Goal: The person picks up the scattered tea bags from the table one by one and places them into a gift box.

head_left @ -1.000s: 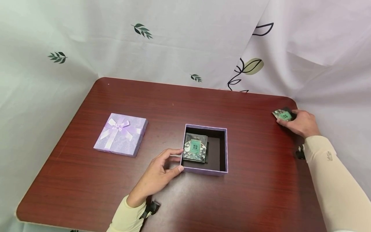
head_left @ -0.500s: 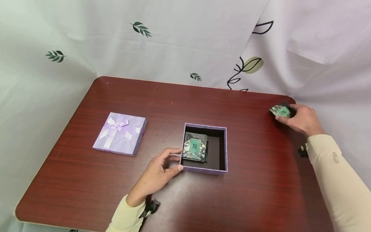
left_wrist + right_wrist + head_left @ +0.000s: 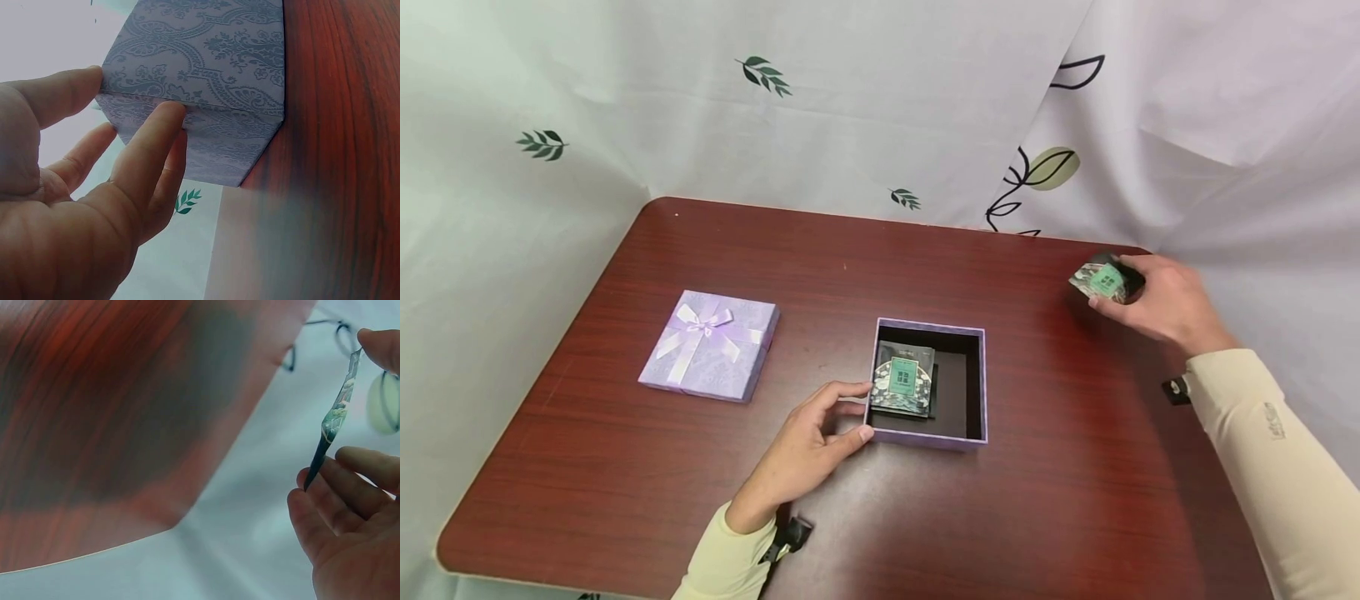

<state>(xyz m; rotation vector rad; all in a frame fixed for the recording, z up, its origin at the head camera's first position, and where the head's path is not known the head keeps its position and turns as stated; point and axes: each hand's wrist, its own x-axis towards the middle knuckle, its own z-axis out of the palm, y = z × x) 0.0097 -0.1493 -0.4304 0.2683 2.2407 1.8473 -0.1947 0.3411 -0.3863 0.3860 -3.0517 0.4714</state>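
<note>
A lidless purple gift box with a dark inside stands on the table. Dark packets lie in its left part, the top flat packet bearing a green label. My left hand touches the box at its front left corner, thumb and fingertips resting against the outer wall. The left wrist view shows the box's patterned side with those fingers against it. At the far right, my right hand pinches a similar green-labelled packet between thumb and fingers. In the right wrist view this packet appears edge-on.
The box lid, purple with a ribbon bow, lies on the left of the brown wooden table. White cloth with a leaf print hangs behind and beside the table.
My right hand has moved left and slightly toward the back with its packet, away from the table's right edge. My left hand has stayed at the box.
</note>
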